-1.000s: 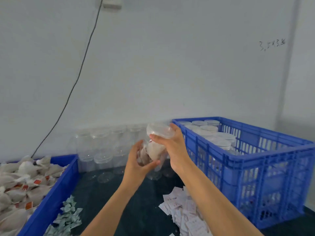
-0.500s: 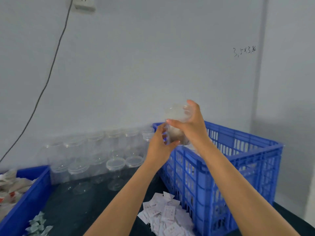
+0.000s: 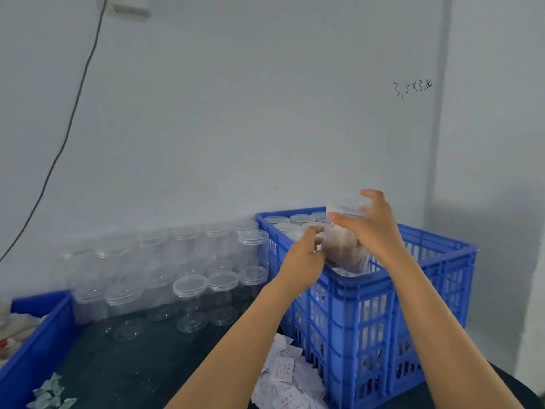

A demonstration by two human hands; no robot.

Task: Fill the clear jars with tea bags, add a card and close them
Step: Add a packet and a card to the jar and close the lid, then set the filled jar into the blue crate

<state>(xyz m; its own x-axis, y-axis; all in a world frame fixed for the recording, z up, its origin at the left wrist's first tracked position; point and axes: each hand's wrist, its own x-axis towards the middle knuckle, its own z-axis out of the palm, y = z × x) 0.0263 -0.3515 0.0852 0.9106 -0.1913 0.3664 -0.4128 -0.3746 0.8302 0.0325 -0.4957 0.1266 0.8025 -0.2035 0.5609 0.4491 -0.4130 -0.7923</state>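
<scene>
Here, a filled clear jar [image 3: 343,243] is held in the air just above the near left corner of a blue slatted crate [image 3: 383,305], with brownish tea bags visible through its wall. The right hand [image 3: 373,228] grips the jar from the right side near its top, thumb and fingers curled around the clear lid [image 3: 348,206] that sits on the jar's mouth. The left hand [image 3: 303,258] meets the jar's lower left side, its fingertips bent and pinching at the wall, though the exact contact is partly blurred. Inside the crate, further back, several closed jars [image 3: 299,219] stand upright with their lids showing side by side. To the left of the crate, a group of empty clear jars [image 3: 188,278] stands in rows against the white wall [image 3: 236,113] on a dark tabletop [image 3: 132,364], some stacked in two tiers. A loose pile of small white cards [image 3: 286,376] with red print lies on the tabletop just beside the crate's near left face, under the left forearm. At the far left edge, a blue bin [image 3: 38,343] holds pale tea bags [image 3: 14,326], and a few small greenish-white packets [image 3: 50,395] lie on the table in front of it. A black cable [image 3: 67,134] runs down the wall from an outlet [image 3: 129,7] at the top, and handwritten figures [image 3: 413,88] mark the wall to the upper right.
</scene>
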